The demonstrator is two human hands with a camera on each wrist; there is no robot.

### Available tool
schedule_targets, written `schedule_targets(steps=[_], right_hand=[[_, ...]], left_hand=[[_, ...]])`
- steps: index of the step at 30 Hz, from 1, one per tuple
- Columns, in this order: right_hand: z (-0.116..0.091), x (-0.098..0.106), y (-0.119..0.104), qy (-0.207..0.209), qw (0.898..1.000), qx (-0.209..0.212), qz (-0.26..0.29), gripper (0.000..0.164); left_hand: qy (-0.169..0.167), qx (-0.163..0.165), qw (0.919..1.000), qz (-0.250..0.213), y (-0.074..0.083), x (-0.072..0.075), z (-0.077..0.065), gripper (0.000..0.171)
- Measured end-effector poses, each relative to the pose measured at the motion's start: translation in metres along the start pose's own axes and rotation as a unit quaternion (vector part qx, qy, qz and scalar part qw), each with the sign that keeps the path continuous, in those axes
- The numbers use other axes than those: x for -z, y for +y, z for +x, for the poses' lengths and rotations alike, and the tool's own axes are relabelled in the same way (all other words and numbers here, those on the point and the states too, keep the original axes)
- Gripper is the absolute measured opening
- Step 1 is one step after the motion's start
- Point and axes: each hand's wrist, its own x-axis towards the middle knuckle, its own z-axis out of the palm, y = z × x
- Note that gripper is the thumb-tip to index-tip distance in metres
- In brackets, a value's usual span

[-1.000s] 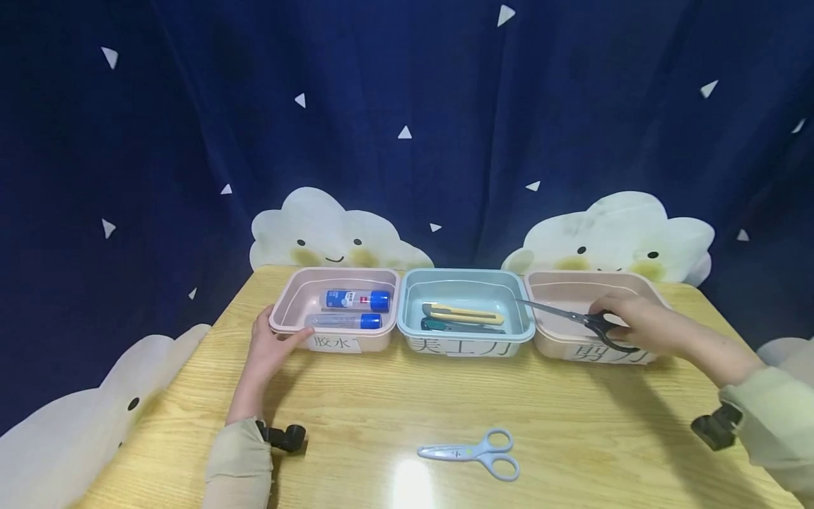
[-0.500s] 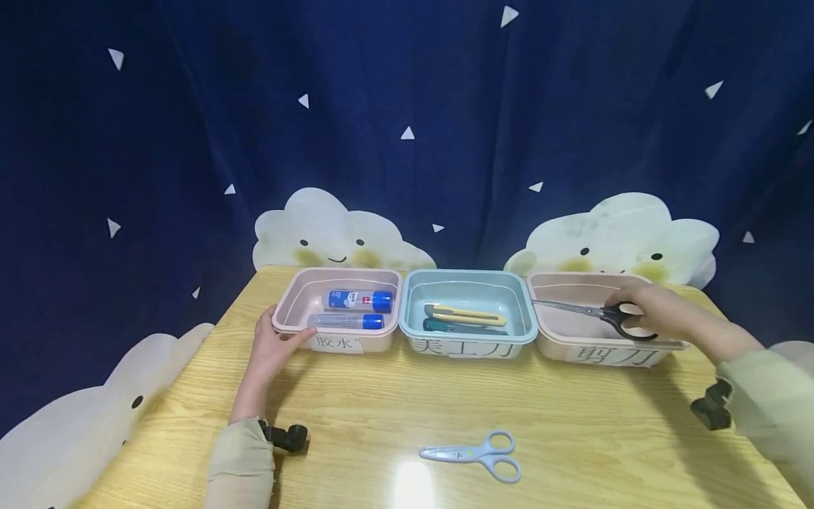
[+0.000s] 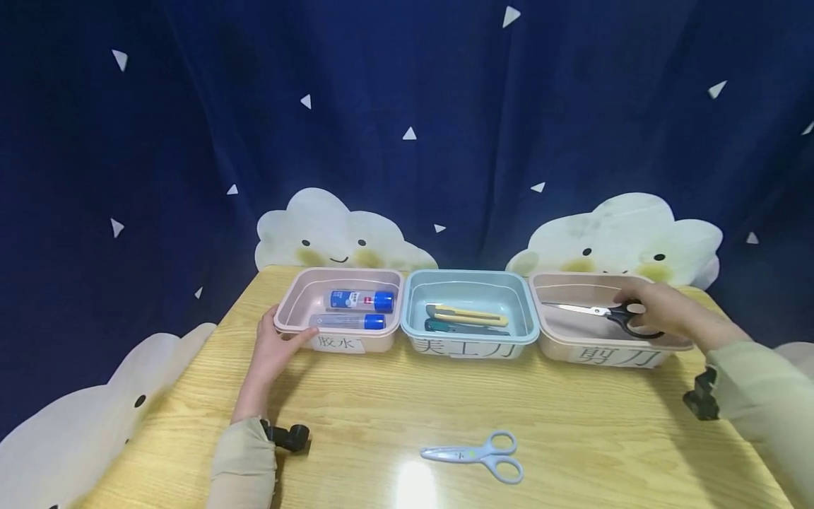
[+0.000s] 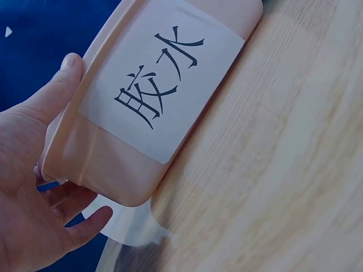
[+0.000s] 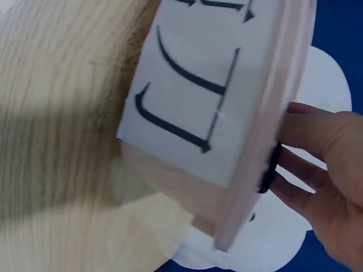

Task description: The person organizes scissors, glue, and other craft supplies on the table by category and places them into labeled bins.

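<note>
My right hand [image 3: 668,311] pinches the black handles of a pair of scissors [image 3: 581,309] over the right pink bin [image 3: 552,349], blades pointing left. In the right wrist view that bin's front wall hides most of the scissors; only a black bit of handle [image 5: 270,170] shows by the fingers. My left hand [image 3: 276,348] grips the front left corner of the left pink bin [image 3: 381,344], thumb on its front rim and fingers round its side. Two clear glue bottles with blue caps, an upper one [image 3: 357,300] and a lower one [image 3: 346,322], lie in it.
Between the pink bins stands a blue bin [image 3: 467,283] holding a yellow utility knife [image 3: 470,315] and a teal one [image 3: 445,326]. Light blue scissors [image 3: 477,454] lie on the wooden table [image 3: 356,424] nearer the front. A dark blue curtain [image 3: 381,155] hangs behind.
My right hand has moved right with the black scissors, bringing their blades from the gap by the blue bin to over the right pink bin. The left hand keeps its hold.
</note>
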Motion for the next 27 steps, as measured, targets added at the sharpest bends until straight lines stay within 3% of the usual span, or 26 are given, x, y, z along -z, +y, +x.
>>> schedule_targets(steps=[5,8,11,19,27], right_hand=[[0.008,-0.014,0.007,0.004,1.000,0.015,0.025,0.028],[0.013,-0.024,0.012,0.040,0.998,0.057,0.001,0.027],[0.015,-0.032,0.017,0.069,0.995,0.071,-0.029,0.028],[0.014,-0.036,0.019,0.081,0.996,0.040,-0.028,0.024],[0.010,-0.021,-0.004,0.080,0.996,0.027,-0.002,0.014]], left_hand=[[0.002,0.002,1.0000,0.004,0.000,0.002,-0.001,0.101],[0.001,0.004,1.0000,0.006,0.001,0.002,-0.001,0.101],[-0.003,0.006,1.0000,0.007,0.001,0.002,-0.001,0.102],[-0.005,0.007,0.9999,0.010,0.001,0.001,0.000,0.101],[-0.006,0.010,0.9999,0.013,0.000,0.001,0.000,0.102]])
